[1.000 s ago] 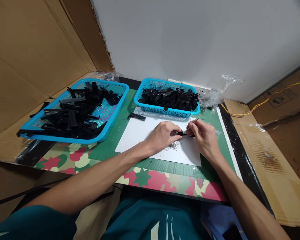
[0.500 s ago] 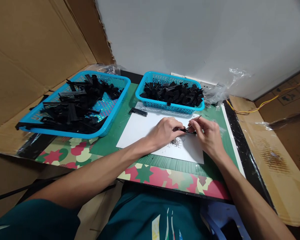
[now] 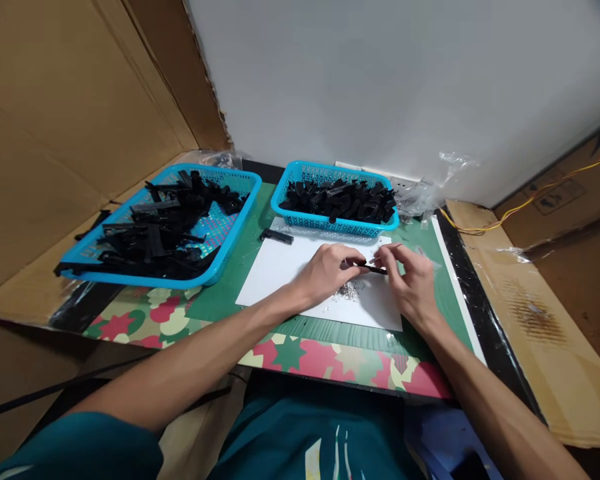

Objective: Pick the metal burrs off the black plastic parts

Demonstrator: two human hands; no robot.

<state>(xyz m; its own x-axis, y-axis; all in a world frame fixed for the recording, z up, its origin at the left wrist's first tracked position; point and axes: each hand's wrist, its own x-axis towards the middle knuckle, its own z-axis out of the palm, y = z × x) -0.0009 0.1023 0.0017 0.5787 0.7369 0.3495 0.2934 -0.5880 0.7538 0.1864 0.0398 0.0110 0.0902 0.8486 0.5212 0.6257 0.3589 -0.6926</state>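
My left hand [image 3: 329, 273] pinches a small black part [image 3: 377, 269] between thumb and fingers, above a white sheet [image 3: 270, 280]. From the right, my right hand [image 3: 411, 277] reaches to the same part, its fingers closed round a thin metal tool [image 3: 373, 259] whose tip is near the part. Below the hands, a pile of tiny shiny metal pieces [image 3: 347, 291] is scattered on the sheet. Another black part [image 3: 277, 236] lies at the sheet's upper left corner.
Two blue baskets, one at the left [image 3: 235, 243] and one at the back [image 3: 340, 227], hold many black parts. Clear plastic wrap [image 3: 417, 198] lies at the back right. Cardboard [image 3: 525, 320] and a yellow cable [image 3: 515, 217] are on the right.
The view has shifted a little, so the baskets appear lower. My right hand has tilted the thin tool lower, and the black part now shows more between the hands.
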